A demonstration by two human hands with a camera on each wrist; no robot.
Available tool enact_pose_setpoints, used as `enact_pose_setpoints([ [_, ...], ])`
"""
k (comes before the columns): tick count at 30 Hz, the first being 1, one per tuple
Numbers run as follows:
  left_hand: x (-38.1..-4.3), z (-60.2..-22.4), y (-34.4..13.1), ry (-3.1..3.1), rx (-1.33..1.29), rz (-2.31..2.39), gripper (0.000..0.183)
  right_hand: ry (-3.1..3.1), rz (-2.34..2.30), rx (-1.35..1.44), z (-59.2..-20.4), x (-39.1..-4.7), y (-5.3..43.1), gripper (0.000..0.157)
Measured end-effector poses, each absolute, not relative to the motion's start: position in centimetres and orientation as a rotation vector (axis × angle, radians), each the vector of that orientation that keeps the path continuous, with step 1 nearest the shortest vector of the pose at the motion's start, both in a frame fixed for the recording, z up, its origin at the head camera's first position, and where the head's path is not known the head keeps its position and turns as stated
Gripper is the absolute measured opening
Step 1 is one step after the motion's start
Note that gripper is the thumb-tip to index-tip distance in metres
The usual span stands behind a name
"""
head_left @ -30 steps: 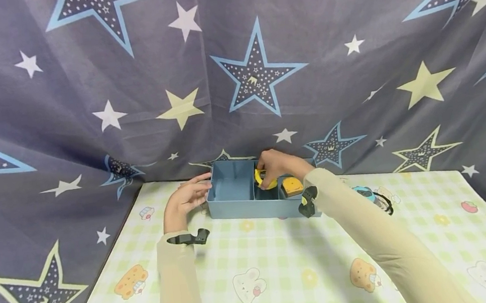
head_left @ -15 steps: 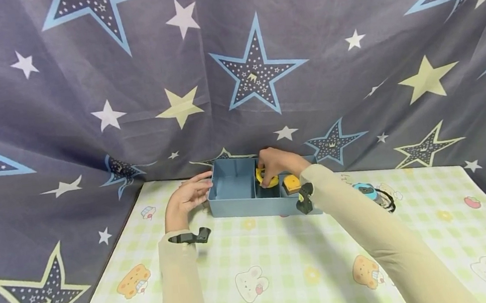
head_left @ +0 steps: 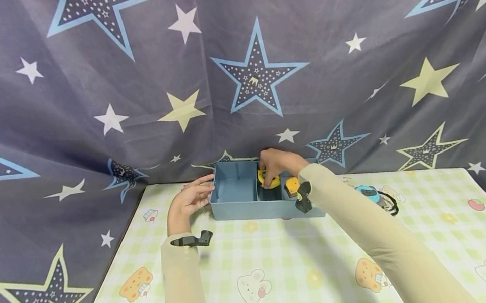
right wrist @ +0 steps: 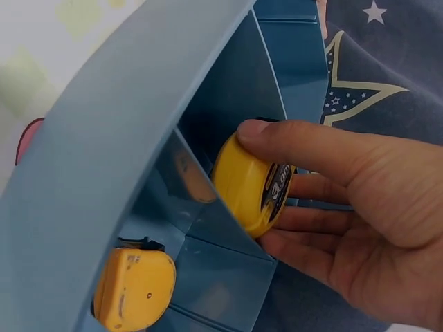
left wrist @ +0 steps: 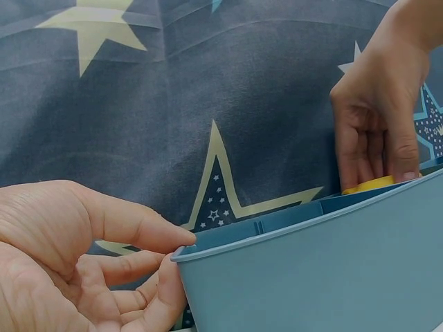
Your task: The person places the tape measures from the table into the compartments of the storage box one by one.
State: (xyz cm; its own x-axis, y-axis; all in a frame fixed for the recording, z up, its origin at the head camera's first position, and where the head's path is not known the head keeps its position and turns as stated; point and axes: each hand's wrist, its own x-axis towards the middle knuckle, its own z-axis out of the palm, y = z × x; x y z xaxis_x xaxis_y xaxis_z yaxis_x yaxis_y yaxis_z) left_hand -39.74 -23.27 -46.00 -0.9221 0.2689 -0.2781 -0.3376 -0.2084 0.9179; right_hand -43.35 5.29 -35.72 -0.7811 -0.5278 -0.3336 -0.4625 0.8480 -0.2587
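Note:
A yellow tape measure (right wrist: 242,183) with a black label is gripped by my right hand (head_left: 277,163), thumb on one side and fingers on the other. It is inside the middle compartment of a blue-grey divided box (head_left: 246,211), tilted beside a divider in the right wrist view. At the box's left end, my left hand (head_left: 187,202) holds the corner, thumb at the rim and fingers along the outside wall. A second, orange-yellow tape measure (right wrist: 142,287) sits in the right compartment, partly hidden by my right wrist in the head view. The large left compartment shows its bare floor.
A blue and grey object with a black cord loop (head_left: 373,195) lies on the table right of the box, beyond my right sleeve. The table has a green checked cloth (head_left: 223,285). A star-patterned curtain (head_left: 147,72) hangs right behind the box.
The view has shifted slightly. My right forearm has moved a little left over the box, covering more of the second tape measure. Both hands keep their holds.

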Motion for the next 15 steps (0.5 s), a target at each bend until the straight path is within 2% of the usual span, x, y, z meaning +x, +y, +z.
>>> enact_pose_setpoints([
  [1,-39.7,-46.0,-23.3,1.678,-0.082,2.178,0.062,2.624,-0.228,-0.734,-35.7,-43.5,5.2,0.017],
  [2,-39.8,-46.0,-23.3,1.679,-0.076,2.177,0.062,2.623,-0.231,-0.732,-35.8,-43.7,5.2,0.021],
  [5,-39.7,-46.0,-23.4,1.675,-0.065,2.180,0.063,2.615,-0.224,-0.735,-35.9,-44.3,5.0,0.047],
  [7,-39.7,-45.9,-23.4,1.670,-0.063,2.182,0.063,2.617,-0.217,-0.738,-35.9,-44.6,5.0,0.057],
  [15,-39.7,-45.9,-23.4,1.636,-0.053,2.178,0.065,2.583,-0.186,-0.704,-35.9,-45.3,4.9,0.055],
])
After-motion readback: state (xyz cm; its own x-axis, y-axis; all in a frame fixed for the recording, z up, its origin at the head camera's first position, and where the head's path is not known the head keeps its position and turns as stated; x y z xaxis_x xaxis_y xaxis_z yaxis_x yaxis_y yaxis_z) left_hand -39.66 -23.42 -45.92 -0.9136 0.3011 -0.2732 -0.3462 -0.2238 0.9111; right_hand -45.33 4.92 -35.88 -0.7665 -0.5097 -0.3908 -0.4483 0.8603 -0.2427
